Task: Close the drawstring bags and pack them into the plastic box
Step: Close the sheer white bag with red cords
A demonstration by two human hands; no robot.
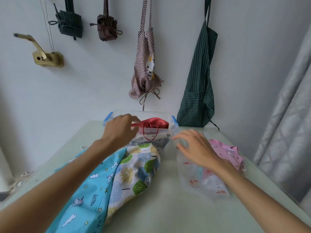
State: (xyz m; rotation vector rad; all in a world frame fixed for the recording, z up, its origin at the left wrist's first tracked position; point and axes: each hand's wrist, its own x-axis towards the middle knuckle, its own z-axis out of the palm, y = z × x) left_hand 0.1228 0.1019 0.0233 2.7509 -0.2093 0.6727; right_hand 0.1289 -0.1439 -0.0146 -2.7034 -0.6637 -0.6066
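Note:
A clear plastic box (158, 132) with blue clips stands at the table's far edge. A red drawstring bag (155, 123) lies on top of its contents, with its cord looped over the front wall. My left hand (120, 130) hovers at the box's left side, fingers curled near the red bag's neck; whether it pinches the bag is unclear. My right hand (195, 147), blurred, hangs with spread fingers just right of the box, holding nothing. On the table lie a blue unicorn bag (87, 190), a tree-print bag (134, 170), a pink bag (227, 153) and a pale flamingo-print bag (205, 180).
Aprons and tied fabric bundles hang on the white wall behind the table, a striped green apron (198, 84) reaching down to the table's far right corner. A grey curtain (289, 115) hangs at the right. A brass fitting (47, 58) sticks out of the wall at left.

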